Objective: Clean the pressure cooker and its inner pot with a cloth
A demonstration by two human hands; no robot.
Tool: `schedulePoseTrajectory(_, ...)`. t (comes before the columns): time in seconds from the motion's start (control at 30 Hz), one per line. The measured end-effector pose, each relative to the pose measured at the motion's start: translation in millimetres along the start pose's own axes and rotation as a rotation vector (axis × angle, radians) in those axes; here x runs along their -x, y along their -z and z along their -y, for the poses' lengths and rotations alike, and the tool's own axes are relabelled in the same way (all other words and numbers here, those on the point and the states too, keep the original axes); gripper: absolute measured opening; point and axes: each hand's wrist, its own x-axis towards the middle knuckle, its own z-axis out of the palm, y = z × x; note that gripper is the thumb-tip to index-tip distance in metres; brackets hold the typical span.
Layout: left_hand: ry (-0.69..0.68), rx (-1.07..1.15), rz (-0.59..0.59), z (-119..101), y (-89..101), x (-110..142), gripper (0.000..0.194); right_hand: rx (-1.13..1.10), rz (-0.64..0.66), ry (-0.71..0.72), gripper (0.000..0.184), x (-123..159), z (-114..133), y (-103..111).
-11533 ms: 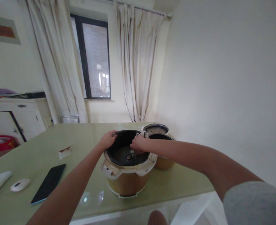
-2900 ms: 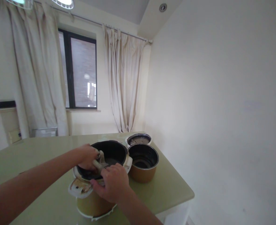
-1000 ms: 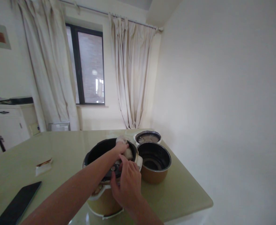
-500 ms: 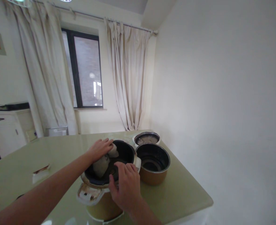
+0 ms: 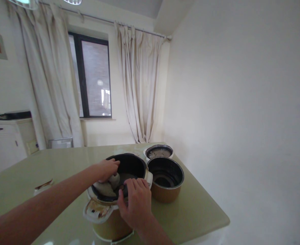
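Note:
A gold and white rice cooker body (image 5: 106,226) stands near the front of the green table (image 5: 193,211), its dark cavity open. My left hand (image 5: 105,169) is closed on a pale cloth (image 5: 106,186) and presses it against the left inner wall of the cavity. My right hand (image 5: 136,204) grips the cooker's near rim, fingers curled over the edge. Just to the right sits the gold inner pot (image 5: 165,183), and behind it a round lid (image 5: 158,152).
A small wrapped packet (image 5: 43,186) lies on the table at the left. A white cabinet (image 5: 4,143) stands at the far left, curtains and a dark window behind. The table's right edge runs close to the wall.
My left hand has carried the cloth from the far rim down to the left inner side of the cavity. My right hand stays on the near rim.

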Motion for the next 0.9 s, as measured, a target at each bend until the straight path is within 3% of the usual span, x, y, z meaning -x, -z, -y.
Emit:
schedulePoseTrajectory(0.2, 0.160, 0.138, 0.300, -34.9, 30.8, 16.9, 0.044, 0.002, -0.028, 0.022, 0.009, -0.7, -0.5, 0.7)
schedulePoseTrajectory(0.33, -0.005, 0.092, 0.363, -44.4, 40.5, 9.0, 0.045, 0.007, -0.044, 0.042, 0.009, -0.2, 0.3, 0.7)
schedulePoseTrajectory(0.47, -0.147, 0.280, 0.365, -45.6, 36.4, -14.3, 0.018, 0.006, -0.090, 0.060, 0.006, 2.9, 2.1, -0.8)
schedulePoseTrajectory(0.53, -0.163, 0.506, 0.297, -44.5, 32.3, -28.8, 0.018, -0.024, -0.139, 0.077, 0.011, 4.4, 2.8, -1.4)
schedulePoseTrajectory(0.63, 0.004, 0.616, -0.017, -40.1, 27.3, -48.4, 0.032, -0.066, -0.201, 0.091, 0.029, 5.9, 3.4, -1.4)
schedulePoseTrajectory(0.73, 0.203, 0.458, -0.232, -32.6, 24.5, -57.7, 0.029, -0.050, -0.188, 0.091, 0.028, 6.1, 2.7, -1.7)
schedulePoseTrajectory(0.83, 0.218, 0.234, -0.289, -21.0, 21.3, -52.3, 0.036, -0.031, -0.156, 0.105, 0.016, 5.4, 0.2, -3.3)
schedulePoseTrajectory(0.9, 0.199, 0.064, -0.261, -11.1, 16.9, -43.1, 0.038, -0.013, -0.143, 0.116, 0.009, 4.5, -2.0, -4.8)
